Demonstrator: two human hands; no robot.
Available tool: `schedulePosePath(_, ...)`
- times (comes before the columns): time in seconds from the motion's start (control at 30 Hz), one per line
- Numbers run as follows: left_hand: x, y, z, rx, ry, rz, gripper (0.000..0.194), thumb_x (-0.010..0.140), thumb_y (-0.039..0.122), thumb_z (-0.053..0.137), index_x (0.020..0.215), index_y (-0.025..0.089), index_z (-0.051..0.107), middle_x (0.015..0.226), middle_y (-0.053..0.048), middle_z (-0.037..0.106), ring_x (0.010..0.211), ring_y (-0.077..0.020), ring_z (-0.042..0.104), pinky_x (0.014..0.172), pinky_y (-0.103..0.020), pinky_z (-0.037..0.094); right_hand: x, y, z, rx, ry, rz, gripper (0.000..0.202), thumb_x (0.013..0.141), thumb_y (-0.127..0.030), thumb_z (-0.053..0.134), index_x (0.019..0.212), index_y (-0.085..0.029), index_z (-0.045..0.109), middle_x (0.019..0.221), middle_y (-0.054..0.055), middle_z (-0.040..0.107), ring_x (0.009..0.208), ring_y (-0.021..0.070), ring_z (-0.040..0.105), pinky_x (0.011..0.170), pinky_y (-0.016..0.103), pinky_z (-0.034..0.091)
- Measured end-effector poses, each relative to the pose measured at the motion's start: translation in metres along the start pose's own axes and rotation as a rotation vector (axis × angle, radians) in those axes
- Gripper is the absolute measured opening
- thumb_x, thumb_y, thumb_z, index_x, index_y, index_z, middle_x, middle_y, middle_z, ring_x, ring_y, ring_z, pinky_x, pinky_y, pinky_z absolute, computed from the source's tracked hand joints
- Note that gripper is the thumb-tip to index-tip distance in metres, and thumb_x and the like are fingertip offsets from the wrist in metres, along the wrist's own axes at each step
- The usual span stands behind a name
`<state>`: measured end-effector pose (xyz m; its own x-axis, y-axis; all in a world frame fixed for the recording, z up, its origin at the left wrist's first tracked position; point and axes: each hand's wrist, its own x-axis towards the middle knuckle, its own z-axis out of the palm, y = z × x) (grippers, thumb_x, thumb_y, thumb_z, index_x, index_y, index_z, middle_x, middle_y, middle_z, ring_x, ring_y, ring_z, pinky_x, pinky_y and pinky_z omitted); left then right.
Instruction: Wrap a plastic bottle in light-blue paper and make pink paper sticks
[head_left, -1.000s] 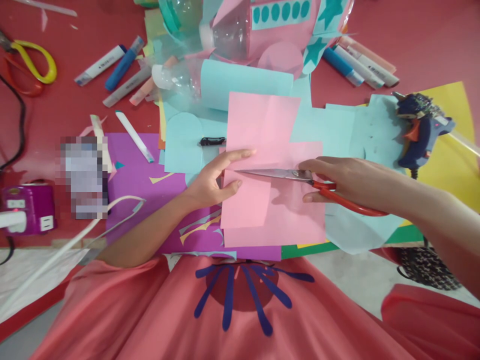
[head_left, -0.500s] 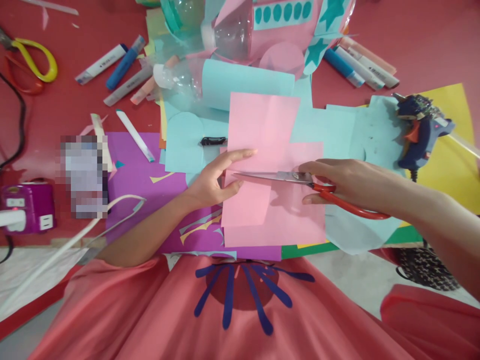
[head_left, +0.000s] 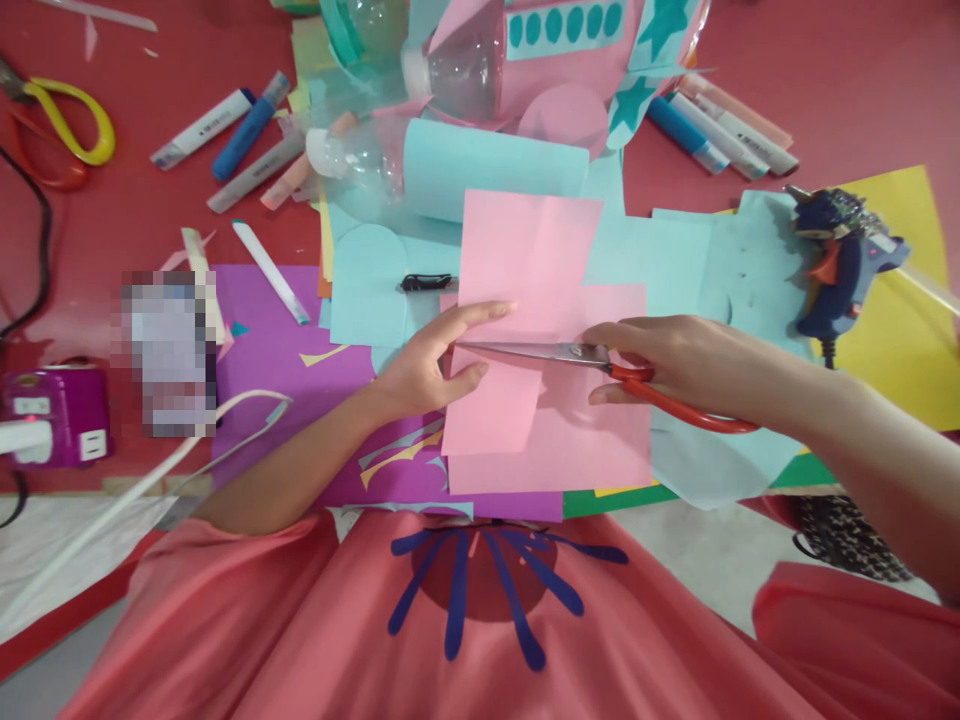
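Observation:
My right hand (head_left: 652, 350) grips the red-handled scissors (head_left: 536, 350), whose blades look closed and point left across a sheet of pink paper (head_left: 529, 245). The blade tips reach the paper's left edge, between the thumb and fingers of my left hand (head_left: 439, 360). That hand holds the paper by its left side, fingers above the blades and thumb below. A cut seems to run along the blades, with a lower pink piece (head_left: 491, 410) below them. Under it lies a larger pink sheet (head_left: 592, 430).
A bottle wrapped in light blue paper (head_left: 495, 165) lies beyond the paper. The glue gun (head_left: 844, 270) rests at the right on yellow paper (head_left: 900, 340). Markers (head_left: 251, 125), a phone (head_left: 169, 355), a purple power adapter (head_left: 64, 415) and yellow-handled scissors (head_left: 82, 120) are at the left.
My right hand and the scissors have shifted slightly left, bringing the blade tips to the paper's left edge. The upper part of the pink paper has moved a little right.

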<state>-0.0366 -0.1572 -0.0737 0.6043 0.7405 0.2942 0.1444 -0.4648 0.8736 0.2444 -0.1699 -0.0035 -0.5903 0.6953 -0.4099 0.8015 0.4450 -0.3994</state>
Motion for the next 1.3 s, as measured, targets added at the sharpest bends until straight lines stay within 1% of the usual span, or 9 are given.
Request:
schedulePosePath(0.23, 0.001, 0.000, -0.002, 0.033, 0.014, -0.012, 0.055, 0.081, 0.009, 0.056, 0.134, 0.023, 0.050, 0.137, -0.006, 0.059, 0.128, -0.0196, 0.055, 0.110, -0.032, 0.045, -0.003, 0.005, 0.006, -0.075, 0.135, -0.067, 0.070, 0.090, -0.071, 0.020, 0.107, -0.018, 0.063, 0.065, 0.005, 0.060, 0.050, 0.0157, 0.052, 0.046, 0.025, 0.033)
schedulePosePath(0.43, 0.004, -0.008, -0.007, 0.031, 0.200, -0.089, 0.046, 0.083, 0.022, 0.059, 0.129, 0.024, 0.054, 0.134, -0.006, 0.060, 0.126, -0.0239, 0.057, 0.108, -0.038, 0.048, -0.017, 0.024, 0.015, -0.265, 0.313, 0.060, 0.057, 0.094, -0.062, 0.030, 0.104, -0.017, 0.064, 0.071, 0.009, 0.063, 0.058, 0.0190, 0.058, 0.047, 0.027, 0.036)
schedulePosePath(0.63, 0.006, -0.010, -0.013, 0.122, 0.339, -0.097, 0.031, 0.089, 0.035, 0.055, 0.118, 0.027, 0.063, 0.118, -0.001, 0.068, 0.116, -0.0219, 0.061, 0.102, -0.039, 0.051, -0.036, 0.057, 0.019, -0.224, 0.357, 0.165, 0.027, 0.088, -0.036, 0.057, 0.110, -0.022, 0.062, 0.085, 0.009, 0.067, 0.073, 0.0194, 0.063, 0.064, 0.029, 0.047)
schedulePosePath(0.73, 0.008, -0.009, -0.013, 0.118, 0.413, -0.121, 0.025, 0.091, 0.039, 0.055, 0.110, 0.026, 0.065, 0.111, -0.001, 0.070, 0.111, -0.0198, 0.064, 0.098, -0.037, 0.053, -0.042, 0.075, 0.020, -0.187, 0.359, 0.171, 0.029, 0.085, -0.024, 0.055, 0.113, -0.025, 0.060, 0.097, 0.010, 0.068, 0.082, 0.0203, 0.065, 0.070, 0.031, 0.049)
schedulePosePath(0.83, 0.008, -0.008, -0.011, 0.091, 0.448, -0.145, 0.015, 0.092, 0.034, 0.056, 0.099, 0.024, 0.065, 0.098, 0.000, 0.071, 0.098, -0.0152, 0.067, 0.089, -0.030, 0.056, -0.046, 0.079, 0.013, -0.222, 0.392, 0.115, 0.032, 0.088, -0.026, 0.049, 0.119, -0.025, 0.059, 0.107, 0.013, 0.069, 0.098, 0.0239, 0.065, 0.083, 0.038, 0.051)
schedulePosePath(0.93, 0.007, -0.009, -0.008, 0.040, 0.378, -0.141, 0.019, 0.089, 0.037, 0.061, 0.102, 0.024, 0.062, 0.102, -0.002, 0.069, 0.098, -0.0153, 0.067, 0.085, -0.028, 0.056, -0.044, 0.064, 0.000, -0.272, 0.501, 0.097, 0.027, 0.094, -0.033, 0.047, 0.115, -0.025, 0.061, 0.107, 0.013, 0.070, 0.101, 0.0257, 0.065, 0.089, 0.043, 0.051)
schedulePosePath(1.1, 0.005, -0.003, -0.002, -0.180, 0.002, -0.192, 0.065, 0.081, 0.046, 0.068, 0.136, 0.029, 0.039, 0.141, -0.010, 0.051, 0.093, -0.0155, 0.069, 0.070, -0.023, 0.057, -0.016, 0.014, -0.003, -0.015, 0.616, -0.055, 0.034, 0.096, -0.034, 0.048, 0.127, -0.023, 0.055, 0.121, 0.014, 0.066, 0.114, 0.0243, 0.063, 0.092, 0.042, 0.054)
schedulePosePath(1.2, 0.005, 0.004, -0.001, -0.225, -0.097, -0.202, 0.068, 0.080, 0.043, 0.070, 0.139, 0.033, 0.037, 0.141, -0.009, 0.051, 0.089, -0.0159, 0.070, 0.069, -0.023, 0.057, 0.012, -0.013, 0.010, 0.085, 0.597, -0.160, 0.041, 0.096, -0.038, 0.046, 0.135, -0.024, 0.049, 0.137, 0.012, 0.058, 0.129, 0.0274, 0.052, 0.104, 0.052, 0.046)
schedulePosePath(1.3, 0.005, 0.007, -0.002, -0.218, -0.104, -0.241, 0.066, 0.081, 0.040, 0.068, 0.139, 0.032, 0.038, 0.127, -0.007, 0.061, 0.080, -0.0147, 0.071, 0.067, -0.024, 0.056, 0.036, -0.032, 0.020, 0.209, 0.538, -0.189, 0.042, 0.095, -0.038, 0.047, 0.134, -0.022, 0.052, 0.138, 0.010, 0.058, 0.132, 0.0274, 0.049, 0.109, 0.052, 0.040)
